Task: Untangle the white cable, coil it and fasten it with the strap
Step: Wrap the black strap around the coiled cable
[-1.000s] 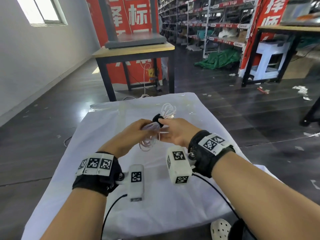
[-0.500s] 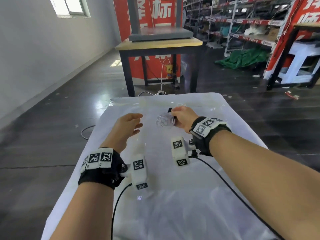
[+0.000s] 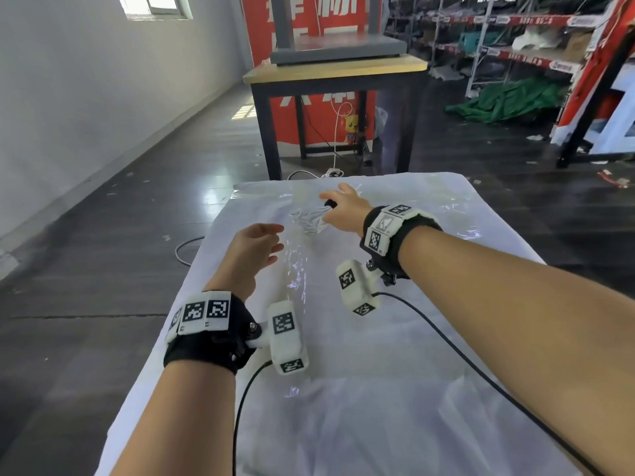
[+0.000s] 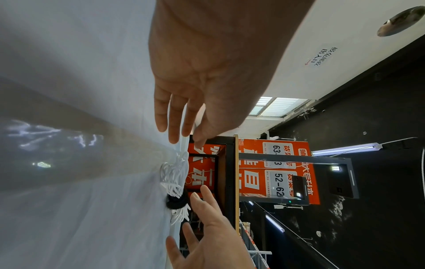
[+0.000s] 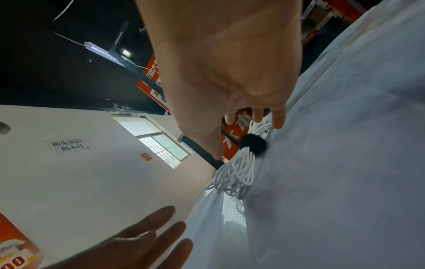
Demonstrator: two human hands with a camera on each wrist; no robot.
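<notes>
The white cable (image 3: 309, 222) lies coiled on the white-covered table (image 3: 378, 389), bound near one end by a black strap (image 3: 330, 203). My right hand (image 3: 332, 200) hovers over the strapped end with its fingers spread and relaxed. In the right wrist view its fingertips (image 5: 278, 122) touch the cloth beside the short loops past the strap (image 5: 253, 144), and the thumb stands clear of the cable (image 5: 236, 174). My left hand (image 3: 271, 242) floats open nearer to me, apart from the coil. The left wrist view shows its straight fingers (image 4: 176, 127) above the cable (image 4: 174, 174) and strap (image 4: 176, 201).
The table's far edge runs just beyond the coil. Behind it stand a wooden-topped table (image 3: 336, 68) with black legs, a red banner, and warehouse shelving at the right. Black wrist-camera leads (image 3: 457, 352) trail across the cloth toward me.
The right hand carried the strapped coil forward and set it down on the table, then loosened its fingers. The left hand let go of the cable and drew back, open.
</notes>
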